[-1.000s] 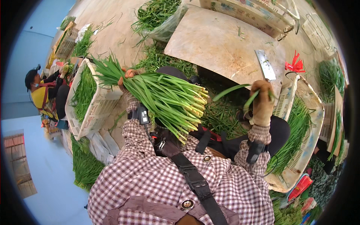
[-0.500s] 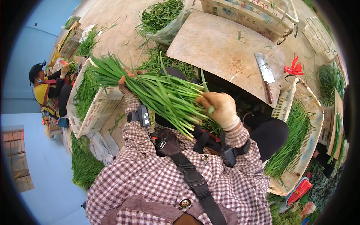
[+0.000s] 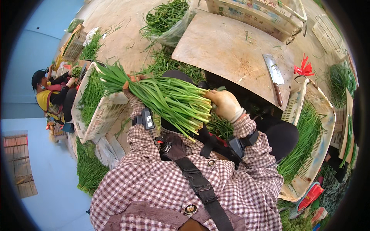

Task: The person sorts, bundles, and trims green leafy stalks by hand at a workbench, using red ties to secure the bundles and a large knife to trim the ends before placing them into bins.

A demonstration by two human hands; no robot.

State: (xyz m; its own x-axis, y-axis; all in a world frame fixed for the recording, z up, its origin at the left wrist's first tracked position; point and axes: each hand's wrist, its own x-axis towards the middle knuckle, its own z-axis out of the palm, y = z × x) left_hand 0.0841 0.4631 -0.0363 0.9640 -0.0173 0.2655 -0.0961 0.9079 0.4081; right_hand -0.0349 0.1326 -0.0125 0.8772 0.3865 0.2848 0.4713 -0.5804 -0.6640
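Note:
A thick bunch of garlic chives point(image 3: 165, 98) lies slantwise across my front, leaf tips to the left and pale stalk ends to the right. My left hand point(image 3: 132, 95) is wrapped round its leafy half; the leaves hide part of the fingers. At the stalk ends my right hand point(image 3: 225, 104), in a pale glove, is closed in a pinch against the bunch's upper edge. A bit of green shows just above its knuckles; what exactly the fingertips grip is partly hidden.
A low board point(image 3: 231, 46) ahead holds a cleaver point(image 3: 274, 75). Red ties point(image 3: 304, 67) hang by the right crate point(image 3: 308, 169), which is filled with chives. Another chive-filled crate point(image 3: 104, 117) stands left. Loose greens point(image 3: 169, 63) lie before me. A co-worker point(image 3: 48, 94) sits far left.
My right hand has shifted slightly, and the loose leaf that stood up from it no longer shows at full length. The bunch's stalk ends now sit closer together. The co-worker's arms have moved.

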